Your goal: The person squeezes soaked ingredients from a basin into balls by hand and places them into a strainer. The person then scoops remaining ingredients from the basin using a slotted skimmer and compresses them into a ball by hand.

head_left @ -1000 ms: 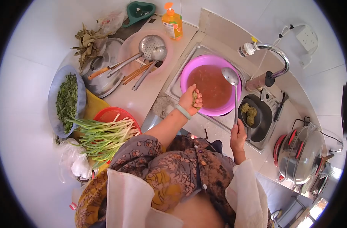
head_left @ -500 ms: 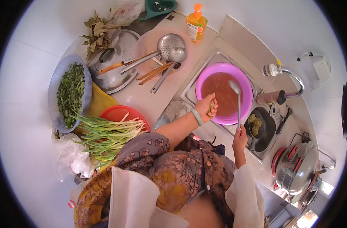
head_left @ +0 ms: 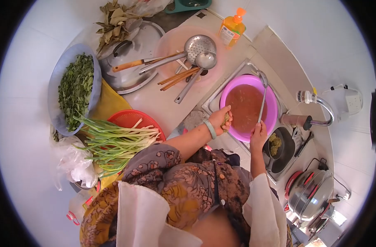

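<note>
My left hand (head_left: 220,120), with a pale bangle at the wrist, is closed round a small greenish clump (head_left: 225,120) at the left rim of a pink-purple basin (head_left: 271,108). Reddish-brown liquid (head_left: 245,109) fills the basin, which sits in a steel sink. My right hand (head_left: 258,133) grips the handle of a metal spoon (head_left: 263,99) near the basin's lower right. The spoon's bowl lies at the basin's upper right rim. Right of my right hand, a dark pan holds green-brown clumps (head_left: 275,144) in the smaller sink bowl.
Spring onions (head_left: 118,144) lie over a red basket (head_left: 126,119), below a grey-blue bowl of leaves (head_left: 76,82). A skimmer (head_left: 199,44) and ladle rest on a pink bowl beside a metal lid (head_left: 132,70). A faucet (head_left: 326,109) and glass-lidded pot (head_left: 311,193) stand right.
The spoon's bowl has moved from over the liquid to the basin's upper right rim. My right hand is closer to the basin. The view has shifted, and my left hand keeps its grip.
</note>
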Demonstrator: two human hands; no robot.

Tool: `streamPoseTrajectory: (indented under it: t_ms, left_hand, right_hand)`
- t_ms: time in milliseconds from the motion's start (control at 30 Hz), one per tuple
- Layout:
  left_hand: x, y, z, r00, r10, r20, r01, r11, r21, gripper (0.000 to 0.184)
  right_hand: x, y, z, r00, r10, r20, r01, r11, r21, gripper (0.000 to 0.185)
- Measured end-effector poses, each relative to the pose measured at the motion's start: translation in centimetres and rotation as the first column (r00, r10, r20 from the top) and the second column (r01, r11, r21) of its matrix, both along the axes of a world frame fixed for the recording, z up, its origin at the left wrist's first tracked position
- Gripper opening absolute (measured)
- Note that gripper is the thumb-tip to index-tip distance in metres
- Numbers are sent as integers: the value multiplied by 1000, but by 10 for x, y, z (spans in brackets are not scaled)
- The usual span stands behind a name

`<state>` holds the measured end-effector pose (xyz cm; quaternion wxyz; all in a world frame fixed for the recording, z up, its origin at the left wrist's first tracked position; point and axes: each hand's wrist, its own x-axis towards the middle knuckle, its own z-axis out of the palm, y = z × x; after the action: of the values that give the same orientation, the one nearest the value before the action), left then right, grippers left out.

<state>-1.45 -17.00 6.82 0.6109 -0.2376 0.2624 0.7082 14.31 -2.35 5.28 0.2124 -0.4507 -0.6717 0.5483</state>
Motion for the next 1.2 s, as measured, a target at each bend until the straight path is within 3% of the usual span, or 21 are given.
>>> streamPoseTrajectory:
  t_ms: [67, 167, 267, 333, 433, 467, 700, 900, 1100, 1200]
  left_hand:
    - [-5, -2, 0, 1000, 11, -4, -11, 1000, 6, 30]
    - [-15, -2, -5, 999, 32, -13, -33, 999, -21, 30]
    - [-20, -7, -12, 999, 46, -10, -46, 998, -48, 29]
    - [-19, -9, -19, 999, 44, -16, -44, 998, -41, 27]
    - [-18, -10, -43, 1000, 25, 17, -27, 990, 138, 23]
    - [-18, -8, -28, 991, 125, 37, -128, 988, 88, 22]
    - [-14, -15, -39, 993, 111, -26, -107, 986, 124, 20]
    - [-11, -20, -52, 990, 120, -75, -109, 985, 135, 18]
    - [-7, -23, -59, 984, 100, -148, -87, 992, 87, 17]
    - [-9, -26, -56, 994, 64, -93, -61, 998, 31, 18]
  right_hand:
    - [-11, -1, -2, 1000, -18, -22, 19, 999, 39, 26]
    - [-34, -8, 30, 994, -93, 57, 108, 907, -408, 23]
    - [-60, -32, 80, 961, -123, -249, -46, 814, -579, 19]
    - [-78, -53, 110, 958, -53, -283, -156, 729, -666, 20]
    - [-112, -77, 122, 945, 6, -326, -272, 567, -777, 19]
    - [-124, -85, 123, 941, 16, -338, -300, 505, -810, 19]
    - [-180, -125, 87, 969, 183, -168, -245, 600, -762, 22]
    - [-195, -139, 72, 964, 255, -79, -216, 571, -792, 26]
    - [-203, -117, 92, 725, 684, 82, -471, 578, -666, 40]
    - [-207, -85, 68, 606, 794, 42, -712, 565, -418, 35]
